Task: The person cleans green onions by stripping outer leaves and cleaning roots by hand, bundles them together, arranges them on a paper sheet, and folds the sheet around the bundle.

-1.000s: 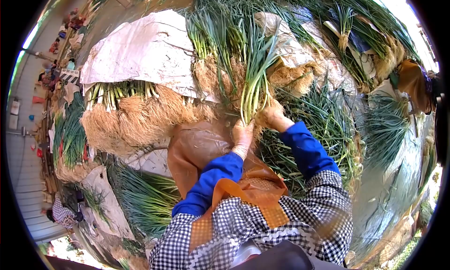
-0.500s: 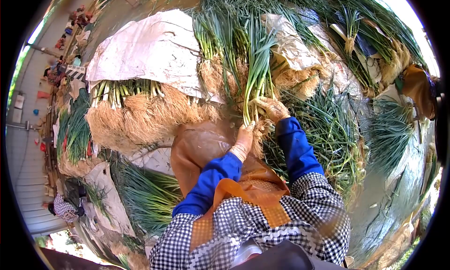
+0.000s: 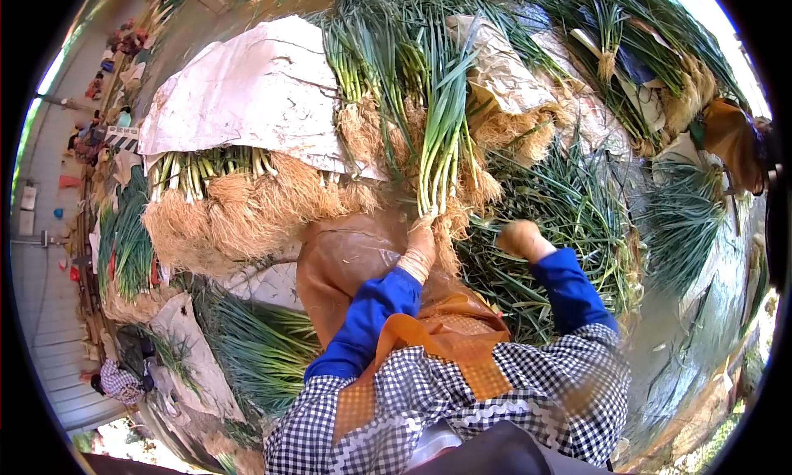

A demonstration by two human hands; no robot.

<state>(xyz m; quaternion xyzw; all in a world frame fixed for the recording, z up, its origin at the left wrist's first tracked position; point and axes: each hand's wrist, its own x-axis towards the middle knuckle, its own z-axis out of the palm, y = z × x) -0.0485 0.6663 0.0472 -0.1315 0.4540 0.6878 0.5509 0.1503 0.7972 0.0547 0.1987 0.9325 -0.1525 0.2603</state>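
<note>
My left hand (image 3: 421, 242) is closed round the lower stems of a bunch of green onions (image 3: 444, 149), just above their tan roots. The long leaves point away from me and the root beards hang by the fingers. My right hand (image 3: 525, 241) is apart from the bunch, to its right, above a heap of loose green leaves (image 3: 561, 269). Its fingers are curled in; what they hold, if anything, cannot be made out. An orange-brown apron (image 3: 346, 256) covers my lap below the bunch.
A pale sack (image 3: 247, 87) covers a row of rooted onions (image 3: 247, 207) at left. More bunches (image 3: 359, 124) lie ahead, beside another sack (image 3: 495, 70). Onion piles (image 3: 264, 343) flank me. A person (image 3: 120, 382) in a checked top is at far left.
My right hand has left the bunch and moved right and towards me, over the leaf heap. My left hand keeps its hold on the green onions.
</note>
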